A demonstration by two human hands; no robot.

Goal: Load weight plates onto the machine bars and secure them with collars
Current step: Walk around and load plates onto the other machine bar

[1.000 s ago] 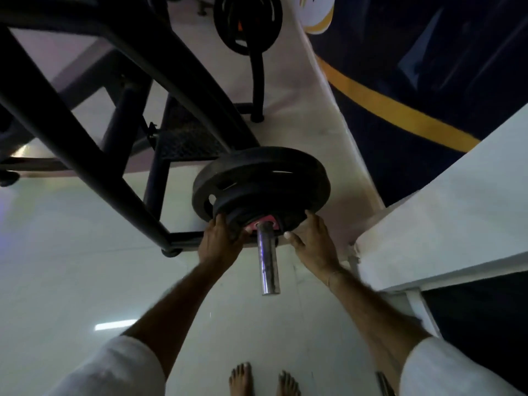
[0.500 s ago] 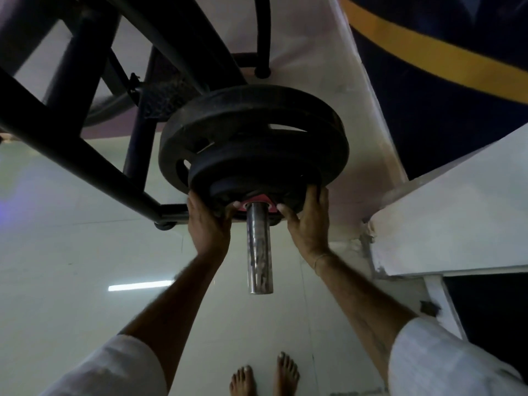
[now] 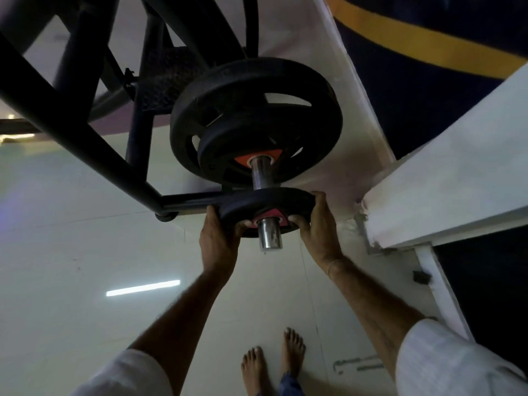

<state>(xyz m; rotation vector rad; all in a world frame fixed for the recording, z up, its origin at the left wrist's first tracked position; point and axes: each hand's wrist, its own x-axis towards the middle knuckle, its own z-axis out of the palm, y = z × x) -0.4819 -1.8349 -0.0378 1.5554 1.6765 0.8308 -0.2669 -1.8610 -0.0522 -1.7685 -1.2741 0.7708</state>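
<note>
A chrome machine bar (image 3: pixel 261 175) points toward me from the black machine frame (image 3: pixel 85 138). Against its inner end sit a large black weight plate (image 3: pixel 308 110) and a smaller black plate (image 3: pixel 220 155) with a red hub. A third small black plate (image 3: pixel 265 202) with a red hub is threaded on the bar near its outer tip, apart from the other two. My left hand (image 3: pixel 218 241) grips its left rim and my right hand (image 3: pixel 317 227) grips its right rim. No collar is visible.
A white slanted ledge (image 3: pixel 445 167) stands close on the right, with a dark wall with a yellow stripe (image 3: pixel 414 41) behind. My bare feet (image 3: pixel 271 364) stand on the pale tiled floor (image 3: pixel 71 252). Frame tubes cross the upper left.
The small outer plate was pressed against the other plates; now both hands hold it farther out along the bar, near the tip. The camera has moved closer.
</note>
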